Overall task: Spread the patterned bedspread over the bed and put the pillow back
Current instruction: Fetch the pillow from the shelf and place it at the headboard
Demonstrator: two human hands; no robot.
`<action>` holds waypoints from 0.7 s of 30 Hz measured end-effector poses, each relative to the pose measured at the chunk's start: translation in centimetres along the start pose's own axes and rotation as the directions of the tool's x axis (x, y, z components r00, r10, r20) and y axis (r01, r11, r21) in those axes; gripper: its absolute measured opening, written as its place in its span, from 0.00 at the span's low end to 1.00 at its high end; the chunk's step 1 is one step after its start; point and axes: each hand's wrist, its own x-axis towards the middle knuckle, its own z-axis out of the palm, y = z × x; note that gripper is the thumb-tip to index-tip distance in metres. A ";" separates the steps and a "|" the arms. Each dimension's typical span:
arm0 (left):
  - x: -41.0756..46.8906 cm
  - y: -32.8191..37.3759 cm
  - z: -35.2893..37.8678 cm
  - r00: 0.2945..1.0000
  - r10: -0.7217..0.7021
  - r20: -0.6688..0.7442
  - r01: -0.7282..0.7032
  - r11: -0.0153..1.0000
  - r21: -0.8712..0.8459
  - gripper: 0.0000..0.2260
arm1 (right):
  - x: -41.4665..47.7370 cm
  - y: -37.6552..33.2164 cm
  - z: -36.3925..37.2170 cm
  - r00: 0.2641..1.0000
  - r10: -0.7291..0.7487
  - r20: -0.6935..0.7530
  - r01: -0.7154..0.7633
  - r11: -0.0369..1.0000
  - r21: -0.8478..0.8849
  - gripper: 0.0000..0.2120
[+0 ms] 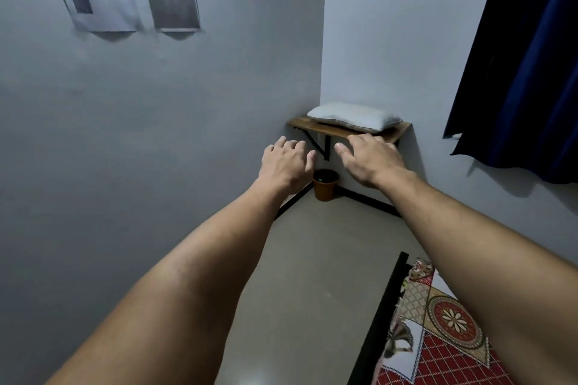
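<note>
Both hands, left hand (286, 162) and right hand (370, 159), are held empty with fingers relaxed, just before the shelf (341, 131) where the pillow (355, 117) lies.

Grey walls (187, 103), corner shelf (341, 131), dark curtain (525, 72)

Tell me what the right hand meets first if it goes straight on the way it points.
Probably the front edge of the wooden shelf, then the pillow lying on it. The open right hand overlaps that edge in the picture, but depth is unclear.
</note>
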 end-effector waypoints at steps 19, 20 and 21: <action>18.2 -8.4 11.4 0.992 0.122 0.021 -0.122 0.992 -0.015 0.22 | 18.8 -1.5 8.2 0.992 0.129 0.002 -0.129 0.991 -0.030 0.28; 19.3 -8.3 11.7 0.992 0.124 0.017 -0.124 0.992 -0.016 0.22 | 19.6 -1.0 8.5 0.990 0.138 -0.002 -0.138 0.990 -0.033 0.28; 20.5 -8.3 12.1 0.992 0.124 0.014 -0.124 0.992 -0.017 0.21 | 20.7 -0.5 8.7 0.989 0.149 -0.005 -0.149 0.988 -0.036 0.27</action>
